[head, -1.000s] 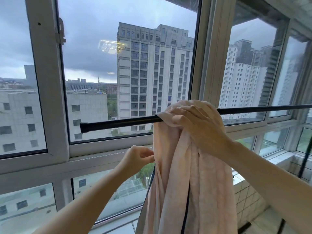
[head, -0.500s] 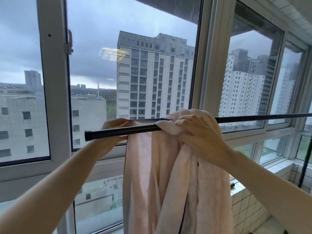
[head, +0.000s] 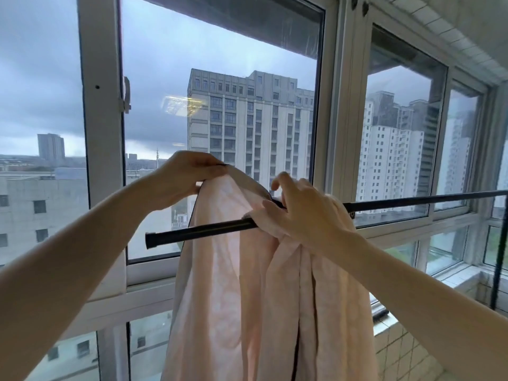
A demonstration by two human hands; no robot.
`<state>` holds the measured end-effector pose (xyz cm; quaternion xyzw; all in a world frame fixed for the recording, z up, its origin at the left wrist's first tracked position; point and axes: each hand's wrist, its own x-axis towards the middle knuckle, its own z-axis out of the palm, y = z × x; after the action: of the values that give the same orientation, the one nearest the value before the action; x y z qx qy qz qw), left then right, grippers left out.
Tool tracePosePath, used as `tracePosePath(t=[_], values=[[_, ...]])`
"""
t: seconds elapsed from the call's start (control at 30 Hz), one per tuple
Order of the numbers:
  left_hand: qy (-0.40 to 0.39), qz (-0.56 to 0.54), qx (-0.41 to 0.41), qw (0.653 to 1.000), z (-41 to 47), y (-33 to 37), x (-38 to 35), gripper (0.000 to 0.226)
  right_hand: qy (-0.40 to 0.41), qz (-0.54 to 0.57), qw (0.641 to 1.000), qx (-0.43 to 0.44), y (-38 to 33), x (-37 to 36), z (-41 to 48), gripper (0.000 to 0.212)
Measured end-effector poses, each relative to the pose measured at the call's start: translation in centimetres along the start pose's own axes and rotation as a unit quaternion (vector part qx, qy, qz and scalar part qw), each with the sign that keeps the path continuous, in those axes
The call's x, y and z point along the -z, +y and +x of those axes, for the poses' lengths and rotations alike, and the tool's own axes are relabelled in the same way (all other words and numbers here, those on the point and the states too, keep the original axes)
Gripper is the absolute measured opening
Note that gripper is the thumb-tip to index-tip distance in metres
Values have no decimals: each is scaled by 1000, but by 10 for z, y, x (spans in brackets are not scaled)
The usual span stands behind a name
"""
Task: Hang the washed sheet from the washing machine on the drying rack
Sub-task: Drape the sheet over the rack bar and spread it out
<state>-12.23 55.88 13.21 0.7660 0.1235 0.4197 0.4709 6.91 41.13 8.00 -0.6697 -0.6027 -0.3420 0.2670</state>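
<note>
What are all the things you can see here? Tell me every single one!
sheet: one, pale pink with a dark edge, draped over the rod and hanging down.
rod: one, black, running across in front of the windows.
window frames: several, white, behind the rod.
buildings: several, grey and white, outside under a cloudy sky.
tiled ledge: one, whitish, low on the right.
left hand: one, raised above the rod, pinching the sheet's dark edge.
right hand: one, at the rod, gripping the bunched part of the sheet.
</note>
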Motion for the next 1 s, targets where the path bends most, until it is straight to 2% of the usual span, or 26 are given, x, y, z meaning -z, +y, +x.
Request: tracePosePath(t=[0.13, 0.27, 0.4, 0.53, 0.87, 1.0], values=[[4, 6, -38, 999, -2, 11, -2, 6, 1, -21, 1000, -14, -17, -2, 17, 15], [31, 3, -62, 998, -4, 16, 4, 7, -44, -26, 997, -51, -14, 11, 19, 4], [36, 8, -61, 997, -6, 15, 7, 7, -46, -18, 996, -70, -10, 29, 19, 5], [51, 8, -53, 997, -4, 15, 9, 9, -26, 42, 995, -90, -10, 45, 28, 10], [81, -24, -26, 996, -15, 2, 31, 8, 38, 107, 993, -41, -47, 63, 45, 21], [101, -39, -11, 994, -24, -8, 43, 8, 6, 166, 986, -27, -78, 64, 54, 19]])
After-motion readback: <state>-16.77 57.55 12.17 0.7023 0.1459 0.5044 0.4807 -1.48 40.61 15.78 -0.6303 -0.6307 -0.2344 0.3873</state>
